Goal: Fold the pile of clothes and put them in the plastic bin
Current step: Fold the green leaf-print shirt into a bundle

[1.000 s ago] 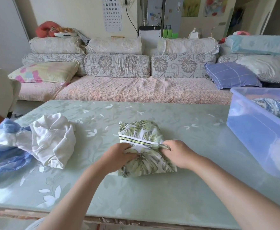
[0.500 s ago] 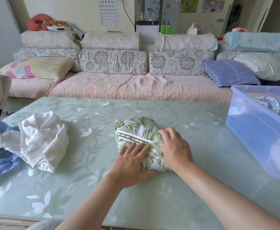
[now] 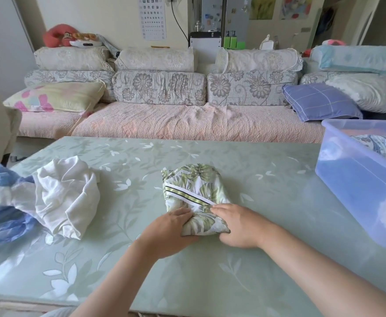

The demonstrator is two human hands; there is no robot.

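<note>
While the left hand (image 3: 171,229) and the right hand (image 3: 240,225) clasp the near end of a folded white garment printed with green leaves (image 3: 194,186), the bundle lies on the pale green glass table (image 3: 210,282). Left of the grip sit a crumpled white cloth (image 3: 66,197) and a rumpled blue cloth (image 3: 2,216). Well apart to its right stands a translucent blue plastic bin (image 3: 356,179).
</note>
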